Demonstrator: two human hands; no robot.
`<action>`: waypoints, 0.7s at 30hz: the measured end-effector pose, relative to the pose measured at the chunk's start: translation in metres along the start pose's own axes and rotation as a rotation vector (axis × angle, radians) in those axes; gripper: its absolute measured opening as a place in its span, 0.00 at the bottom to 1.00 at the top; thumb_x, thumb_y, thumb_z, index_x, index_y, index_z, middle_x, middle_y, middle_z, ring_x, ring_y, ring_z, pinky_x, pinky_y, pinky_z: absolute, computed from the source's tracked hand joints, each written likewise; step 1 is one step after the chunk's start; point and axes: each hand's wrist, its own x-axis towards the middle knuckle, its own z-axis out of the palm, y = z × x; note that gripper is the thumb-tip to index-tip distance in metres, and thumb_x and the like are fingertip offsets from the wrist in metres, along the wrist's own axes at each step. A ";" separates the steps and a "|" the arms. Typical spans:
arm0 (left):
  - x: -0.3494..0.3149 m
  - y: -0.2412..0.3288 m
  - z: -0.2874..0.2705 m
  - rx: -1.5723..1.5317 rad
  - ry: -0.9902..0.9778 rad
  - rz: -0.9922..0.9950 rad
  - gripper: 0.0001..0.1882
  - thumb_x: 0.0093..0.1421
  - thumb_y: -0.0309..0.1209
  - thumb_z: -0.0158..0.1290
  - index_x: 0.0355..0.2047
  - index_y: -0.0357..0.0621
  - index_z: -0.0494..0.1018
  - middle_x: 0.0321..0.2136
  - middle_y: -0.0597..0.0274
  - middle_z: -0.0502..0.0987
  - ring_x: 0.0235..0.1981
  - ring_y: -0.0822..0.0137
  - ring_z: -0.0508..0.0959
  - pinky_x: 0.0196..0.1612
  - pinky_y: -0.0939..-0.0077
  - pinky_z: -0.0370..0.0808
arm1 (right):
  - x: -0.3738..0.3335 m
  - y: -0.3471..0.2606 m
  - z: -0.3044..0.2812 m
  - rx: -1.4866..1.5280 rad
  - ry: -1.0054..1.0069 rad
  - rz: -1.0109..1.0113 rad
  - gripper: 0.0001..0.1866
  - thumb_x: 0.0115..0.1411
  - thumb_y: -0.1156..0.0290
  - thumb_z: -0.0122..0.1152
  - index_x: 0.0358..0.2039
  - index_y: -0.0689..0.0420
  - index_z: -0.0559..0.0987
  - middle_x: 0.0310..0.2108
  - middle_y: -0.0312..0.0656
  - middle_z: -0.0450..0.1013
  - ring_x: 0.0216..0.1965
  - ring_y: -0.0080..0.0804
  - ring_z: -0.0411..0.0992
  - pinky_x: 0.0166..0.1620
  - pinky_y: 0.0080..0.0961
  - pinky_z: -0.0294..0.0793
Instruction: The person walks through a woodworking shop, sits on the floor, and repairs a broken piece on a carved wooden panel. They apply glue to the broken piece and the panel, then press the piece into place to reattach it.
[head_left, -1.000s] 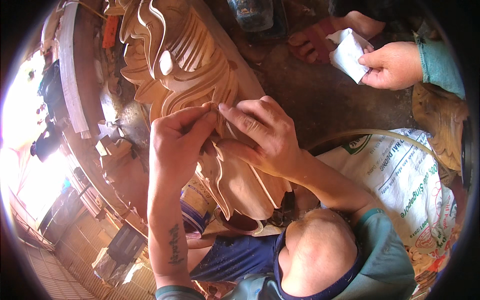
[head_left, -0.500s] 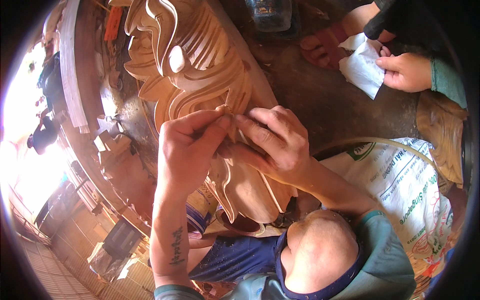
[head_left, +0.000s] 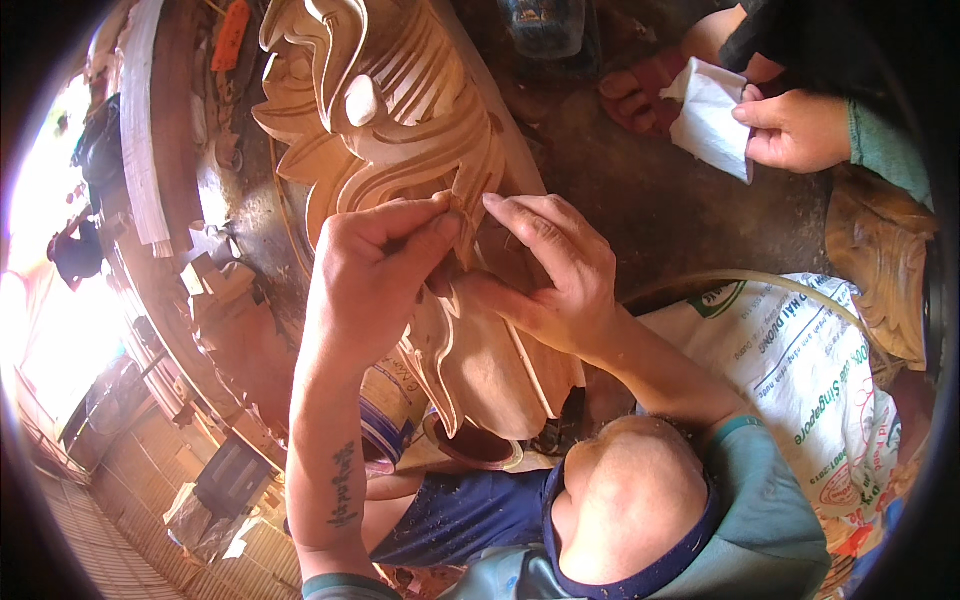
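Note:
A large carved wooden piece (head_left: 400, 165), with curling grooves and leaf-like edges, lies before me. Over its middle, my left hand (head_left: 372, 275) is closed in a pinch, thumb against forefinger. A small tan bit seems to show at those fingertips, too small to name. My right hand (head_left: 560, 265) is just beside it, fingers stretched and thumb apart, with nothing visible in its grasp. Both hands hide part of the carving below them. A bright white oval (head_left: 363, 100) shows on the carving farther up; I cannot tell what it is.
At the upper right another person's hand (head_left: 800, 130) holds a folded white sheet (head_left: 712, 120). A printed white sack (head_left: 780, 370) and a thin hose (head_left: 740, 275) lie at right, near another carved wooden piece (head_left: 880, 270). Cans (head_left: 395, 410) stand under the carving. Wood scraps (head_left: 220, 290) lie left.
My right fingers have spread and drawn away from my left fingertips. My left hand keeps its pinch. The other person's sheet has shifted slightly left and now looks flatter.

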 end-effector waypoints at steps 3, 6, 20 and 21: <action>-0.001 0.003 0.001 -0.083 0.012 -0.093 0.12 0.62 0.28 0.56 0.41 0.31 0.79 0.20 0.67 0.77 0.20 0.81 0.72 0.24 0.84 0.68 | -0.001 0.003 0.000 0.000 0.001 -0.003 0.32 0.42 0.68 0.78 0.49 0.65 0.77 0.39 0.47 0.74 0.36 0.39 0.74 0.38 0.29 0.75; 0.001 -0.003 0.005 -0.172 0.051 -0.052 0.11 0.61 0.27 0.58 0.40 0.31 0.79 0.20 0.65 0.78 0.20 0.80 0.73 0.24 0.85 0.69 | 0.000 0.001 -0.001 -0.011 -0.010 0.010 0.32 0.43 0.67 0.77 0.49 0.63 0.77 0.39 0.46 0.74 0.36 0.39 0.74 0.38 0.30 0.76; -0.007 0.005 0.010 -0.110 0.125 -0.105 0.12 0.61 0.29 0.58 0.39 0.30 0.79 0.22 0.66 0.78 0.23 0.80 0.74 0.27 0.85 0.70 | 0.000 0.003 0.000 -0.009 -0.006 -0.004 0.33 0.39 0.70 0.78 0.49 0.61 0.79 0.38 0.43 0.73 0.34 0.35 0.73 0.35 0.26 0.75; -0.008 0.005 0.011 -0.115 0.122 -0.120 0.12 0.61 0.29 0.58 0.39 0.30 0.79 0.22 0.66 0.78 0.23 0.80 0.74 0.27 0.85 0.71 | 0.001 0.003 0.000 -0.012 -0.005 -0.010 0.33 0.40 0.69 0.78 0.49 0.61 0.79 0.38 0.44 0.73 0.33 0.35 0.73 0.35 0.26 0.75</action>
